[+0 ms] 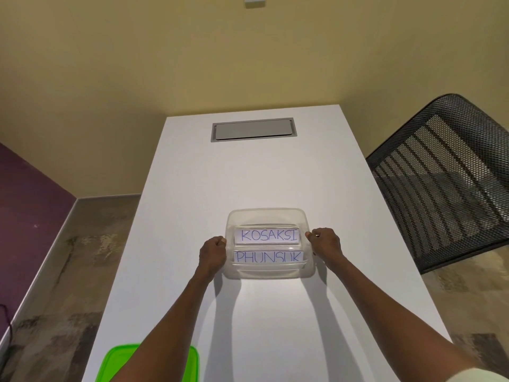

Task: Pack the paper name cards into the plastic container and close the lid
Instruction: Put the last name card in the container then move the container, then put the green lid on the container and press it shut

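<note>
My left hand (212, 250) and right hand (325, 242) clamp side rims of clear rectangular plastic container (266, 216) (light, slick, flexy); white paper name cards (266, 235) inside, flat green plastic lid (118, 362) waiting

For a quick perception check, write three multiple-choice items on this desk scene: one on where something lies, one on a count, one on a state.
1. Where does the green lid lie?
A. on the container
B. at the table's near left edge
C. on the chair

2. How many name cards show inside the plastic container?
A. one
B. two
C. four

3. What is the container's state?
A. open, held at both sides
B. closed with the lid
C. tipped on its side

Answers:
1 B, the lid sits low at the left, apart from the container and partly behind the left forearm.
2 B, the KOSAKSI card and the PHUNSUK card are readable.
3 A, the left hand and right hand grip its two sides, and no lid is on it.
</note>
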Demonstrator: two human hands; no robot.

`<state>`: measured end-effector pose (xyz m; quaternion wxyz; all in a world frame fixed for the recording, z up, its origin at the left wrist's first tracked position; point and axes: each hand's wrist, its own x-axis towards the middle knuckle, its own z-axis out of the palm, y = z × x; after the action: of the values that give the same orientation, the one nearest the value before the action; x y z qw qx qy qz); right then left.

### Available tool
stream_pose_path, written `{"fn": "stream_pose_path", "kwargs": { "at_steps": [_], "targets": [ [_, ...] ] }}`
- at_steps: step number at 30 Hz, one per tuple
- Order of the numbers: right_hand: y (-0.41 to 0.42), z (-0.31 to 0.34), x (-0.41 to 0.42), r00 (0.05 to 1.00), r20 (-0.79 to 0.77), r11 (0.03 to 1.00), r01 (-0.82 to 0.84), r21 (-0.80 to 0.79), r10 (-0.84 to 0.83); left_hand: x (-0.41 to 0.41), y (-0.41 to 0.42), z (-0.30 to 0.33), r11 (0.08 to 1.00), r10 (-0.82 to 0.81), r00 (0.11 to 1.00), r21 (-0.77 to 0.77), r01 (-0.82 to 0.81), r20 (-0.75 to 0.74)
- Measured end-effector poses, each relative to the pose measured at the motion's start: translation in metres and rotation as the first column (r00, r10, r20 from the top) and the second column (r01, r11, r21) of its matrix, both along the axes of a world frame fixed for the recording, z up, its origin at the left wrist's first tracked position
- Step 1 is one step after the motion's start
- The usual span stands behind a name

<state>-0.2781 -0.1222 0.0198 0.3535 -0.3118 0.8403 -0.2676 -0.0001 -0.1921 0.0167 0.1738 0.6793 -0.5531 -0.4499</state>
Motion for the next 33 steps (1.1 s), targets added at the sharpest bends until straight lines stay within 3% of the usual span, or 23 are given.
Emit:
{"fn": "stream_pose_path", "kwargs": {
  "at_steps": [6,12,22,33],
  "targets": [
    [0.004,0.017,0.005,0.998,-0.025,0.997,0.062,-0.034,-0.063,0.011,0.004,0.008,0.994,0.069,0.997,-0.091,-0.065,0.045],
    [0.013,0.038,0.019,0.989,-0.145,0.988,0.019,-0.155,-0.042,0.031,0.011,0.016,0.992,0.092,0.995,-0.081,-0.094,-0.028],
    [0.034,0.069,0.070,0.942,-0.333,0.901,-0.178,-0.395,0.040,0.075,0.042,0.034,0.982,0.148,0.985,-0.107,-0.157,-0.084],
    [0.069,0.066,0.162,0.908,-0.348,0.763,-0.393,-0.513,0.233,0.148,0.091,0.030,0.951,0.287,0.957,-0.107,-0.290,-0.045]
  ]
}}
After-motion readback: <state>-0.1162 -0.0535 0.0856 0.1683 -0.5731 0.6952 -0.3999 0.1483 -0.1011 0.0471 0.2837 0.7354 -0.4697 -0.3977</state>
